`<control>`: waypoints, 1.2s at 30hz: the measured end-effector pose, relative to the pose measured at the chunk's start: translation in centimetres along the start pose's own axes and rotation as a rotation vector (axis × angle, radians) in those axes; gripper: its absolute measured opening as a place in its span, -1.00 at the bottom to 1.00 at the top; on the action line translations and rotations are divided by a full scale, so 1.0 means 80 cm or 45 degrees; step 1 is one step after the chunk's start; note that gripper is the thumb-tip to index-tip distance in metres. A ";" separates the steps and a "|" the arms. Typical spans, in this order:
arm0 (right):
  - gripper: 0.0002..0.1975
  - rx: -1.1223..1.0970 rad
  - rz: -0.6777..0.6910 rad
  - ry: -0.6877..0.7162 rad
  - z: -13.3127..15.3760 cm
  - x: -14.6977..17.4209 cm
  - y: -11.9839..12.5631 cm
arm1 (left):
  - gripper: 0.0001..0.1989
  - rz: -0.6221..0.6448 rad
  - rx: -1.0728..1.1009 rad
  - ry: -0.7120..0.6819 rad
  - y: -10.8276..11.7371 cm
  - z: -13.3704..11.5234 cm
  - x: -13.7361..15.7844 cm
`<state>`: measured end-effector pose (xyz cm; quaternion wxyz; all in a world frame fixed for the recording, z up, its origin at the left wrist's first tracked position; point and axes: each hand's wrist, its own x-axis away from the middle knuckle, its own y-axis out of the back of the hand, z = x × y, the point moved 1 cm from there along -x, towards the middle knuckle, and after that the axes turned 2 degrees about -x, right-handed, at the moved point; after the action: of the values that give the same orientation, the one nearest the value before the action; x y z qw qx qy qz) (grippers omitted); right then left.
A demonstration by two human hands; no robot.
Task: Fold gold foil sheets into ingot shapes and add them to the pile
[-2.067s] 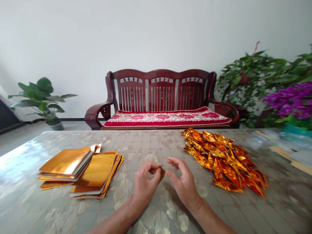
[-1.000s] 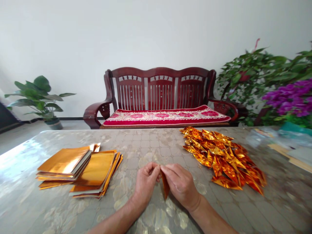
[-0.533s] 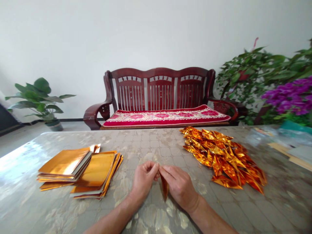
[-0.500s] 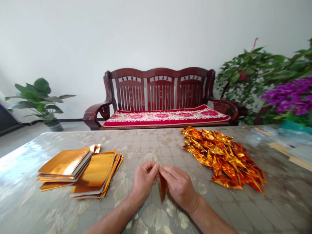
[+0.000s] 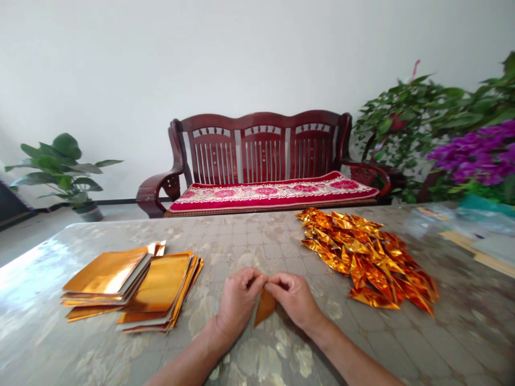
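Between my two hands hangs a partly folded piece of gold foil paper (image 5: 265, 307), its pointed end downward over the table. My left hand (image 5: 241, 296) pinches its top edge between thumb and fingertips. Close against it, my right hand (image 5: 294, 300) pinches the same top edge from the other side. Both sets of fingertips nearly meet, and they hide the upper part of the paper. To the left lie two stacks of flat gold foil sheets (image 5: 163, 284). A heap of folded gold foil pieces (image 5: 362, 252) with pointed ends lies to the right.
The table (image 5: 225, 246) has a patterned, shiny cover. Clear plastic bags (image 5: 432, 221) and light sheets lie at its right edge. Beyond stands a dark wooden bench (image 5: 263, 145) with a red floral cushion (image 5: 277, 191). Potted plants (image 5: 66, 171) flank it.
My right hand has turned, its fingers now curled to a pinch at the top edge. The foil paper has swung, showing a broader face with its tip further left.
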<state>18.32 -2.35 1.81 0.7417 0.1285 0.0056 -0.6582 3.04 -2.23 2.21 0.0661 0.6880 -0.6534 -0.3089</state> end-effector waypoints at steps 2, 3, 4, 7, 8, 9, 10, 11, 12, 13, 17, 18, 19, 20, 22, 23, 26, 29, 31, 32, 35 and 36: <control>-0.81 0.036 -0.044 0.051 0.003 -0.002 0.003 | -0.74 0.046 0.090 0.084 -0.003 0.000 0.001; -0.81 0.046 -0.074 0.081 0.004 -0.003 0.004 | -0.75 0.072 0.139 0.117 -0.004 0.000 0.003; -0.80 0.047 -0.107 0.106 0.005 -0.004 0.006 | -0.77 0.096 0.188 0.144 -0.006 -0.001 0.005; -0.78 0.006 -0.179 0.119 0.005 -0.006 0.011 | -0.81 0.139 0.284 0.204 -0.010 -0.004 0.010; -0.78 -0.019 -0.178 0.097 0.003 -0.006 0.012 | -0.82 0.148 0.294 0.212 -0.011 -0.005 0.011; -0.79 -0.050 -0.164 0.069 0.002 -0.007 0.013 | -0.83 0.157 0.292 0.210 -0.012 -0.005 0.012; -0.80 -0.083 -0.137 0.040 0.000 -0.008 0.014 | -0.83 0.167 0.281 0.203 -0.013 -0.005 0.011; -0.80 -0.112 -0.104 0.014 -0.002 -0.009 0.014 | -0.84 0.176 0.269 0.195 -0.013 -0.004 0.010; -0.81 -0.134 -0.071 -0.004 -0.003 -0.010 0.015 | -0.84 0.183 0.260 0.190 -0.014 -0.003 0.008; -0.80 -0.151 -0.055 -0.016 -0.004 -0.012 0.016 | -0.84 0.187 0.261 0.194 -0.014 -0.001 0.007; -0.71 -0.246 -0.176 -0.068 -0.010 -0.018 0.022 | -0.75 0.224 0.402 0.252 -0.011 0.012 0.002; -0.68 -0.279 -0.236 -0.084 -0.011 -0.019 0.023 | -0.70 0.247 0.454 0.246 -0.010 0.015 0.002; -0.66 -0.308 -0.291 -0.100 -0.012 -0.020 0.025 | -0.67 0.271 0.499 0.219 -0.008 0.018 0.002; -0.65 -0.333 -0.333 -0.115 -0.013 -0.020 0.026 | -0.64 0.292 0.534 0.171 -0.005 0.020 0.002; -0.63 -0.387 -0.376 -0.151 -0.015 -0.020 0.027 | -0.65 0.320 0.552 0.054 0.000 0.021 0.002; -0.62 -0.421 -0.378 -0.176 -0.016 -0.019 0.027 | -0.66 0.334 0.535 -0.003 0.002 0.021 0.001; -0.61 -0.525 -0.353 -0.277 -0.018 -0.018 0.026 | -0.71 0.377 0.414 -0.155 0.009 0.016 0.001; -0.60 -0.577 -0.327 -0.370 -0.020 -0.017 0.025 | -0.76 0.378 0.331 -0.292 0.015 0.010 0.000; -0.60 -0.591 -0.318 -0.392 -0.021 -0.017 0.025 | -0.80 0.366 0.321 -0.336 0.017 0.008 -0.001; -0.60 -0.594 -0.312 -0.392 -0.022 -0.017 0.025 | -0.82 0.363 0.319 -0.345 0.017 0.008 -0.001; -0.61 -0.614 -0.291 -0.354 -0.023 -0.017 0.027 | -0.81 0.351 0.288 -0.350 0.017 0.012 -0.001; -0.62 -0.620 -0.282 -0.339 -0.023 -0.017 0.028 | -0.81 0.333 0.269 -0.347 0.016 0.014 -0.001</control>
<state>20.64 -0.41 0.66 0.6687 -0.1420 0.0801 -0.7255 1.37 -1.97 2.00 -0.0558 0.5522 -0.7688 -0.3176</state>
